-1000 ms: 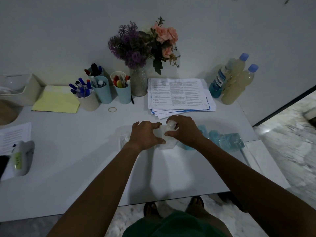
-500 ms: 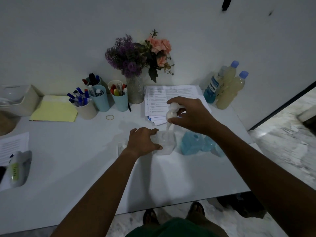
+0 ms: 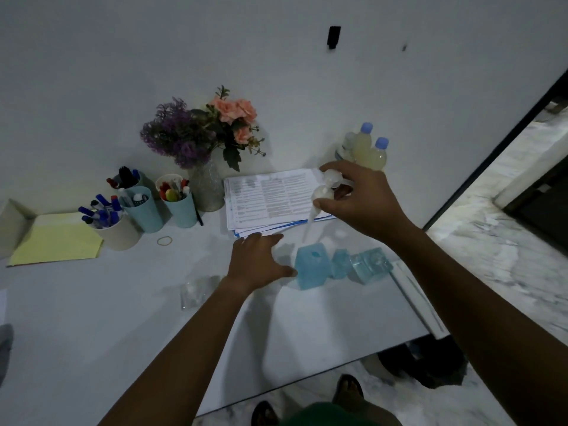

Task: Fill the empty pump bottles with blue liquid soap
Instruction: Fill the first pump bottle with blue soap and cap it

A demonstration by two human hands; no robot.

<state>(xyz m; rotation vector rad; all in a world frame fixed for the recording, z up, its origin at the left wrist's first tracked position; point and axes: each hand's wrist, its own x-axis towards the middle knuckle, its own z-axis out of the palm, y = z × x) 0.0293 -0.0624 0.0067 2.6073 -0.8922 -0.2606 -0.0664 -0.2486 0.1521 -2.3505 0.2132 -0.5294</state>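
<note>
My right hand (image 3: 361, 202) pinches a white pump head (image 3: 328, 187) in the air above the table, and its dip tube hangs down toward the bottles. A square bottle of blue liquid (image 3: 312, 270) stands below it with its neck uncovered. My left hand (image 3: 256, 261) lies low over the table just left of that bottle, fingers spread and thumb tip by its side. Two more blue-tinted bottles (image 3: 367, 265) stand to the right. A clear empty container (image 3: 196, 290) lies left of my left wrist.
On the white table (image 3: 92, 318), a paper stack (image 3: 270, 199), a flower vase (image 3: 207, 189), pen cups (image 3: 144, 207) and a yellow pad (image 3: 58, 239) line the back. Capped yellowish bottles (image 3: 370, 152) stand by the wall. The table's right edge borders a marble floor.
My right hand lifted the pump head up and right, clear of the bottle. My left hand let go of the clear bottle and shifted toward the blue one. The camera tilted.
</note>
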